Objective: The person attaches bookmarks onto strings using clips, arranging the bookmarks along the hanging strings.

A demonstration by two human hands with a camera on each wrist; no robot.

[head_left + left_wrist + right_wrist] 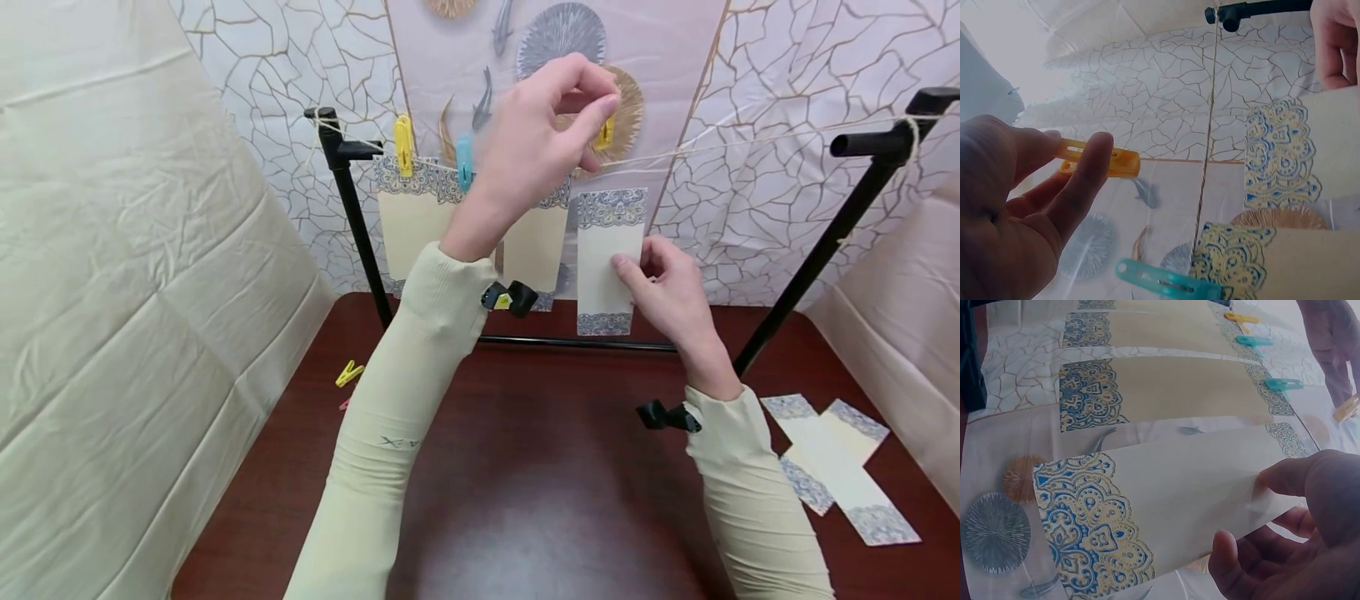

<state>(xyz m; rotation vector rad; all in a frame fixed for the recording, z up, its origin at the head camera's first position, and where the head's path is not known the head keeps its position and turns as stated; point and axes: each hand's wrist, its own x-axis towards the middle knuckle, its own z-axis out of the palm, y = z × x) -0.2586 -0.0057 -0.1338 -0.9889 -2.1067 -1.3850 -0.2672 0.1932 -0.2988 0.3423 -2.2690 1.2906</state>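
My left hand (pixel 536 137), raised above the string (pixel 720 148), pinches a yellow clothespin (pixel 1125 164) between thumb and fingers. In the left wrist view the clothespin is apart from the string. Lower and to the right, my right hand (pixel 671 287) grips the right edge of a cream card (pixel 606 258) with blue-and-gold patterned ends. This card stands upright, its top just below the string. To its left, similar cards (pixel 534 250) hang from the string by a yellow clothespin (pixel 403 146) and teal clothespins (pixel 1284 384); my left forearm partly hides them in the head view.
The string runs between the posts of a black rack (pixel 348 208) on a dark red table (pixel 525 467). Loose patterned cards (pixel 840 458) overlap at the right. A yellow clothespin (pixel 349 373) and a partly hidden red one (pixel 344 405) lie at the left. Patterned cloth hangs behind.
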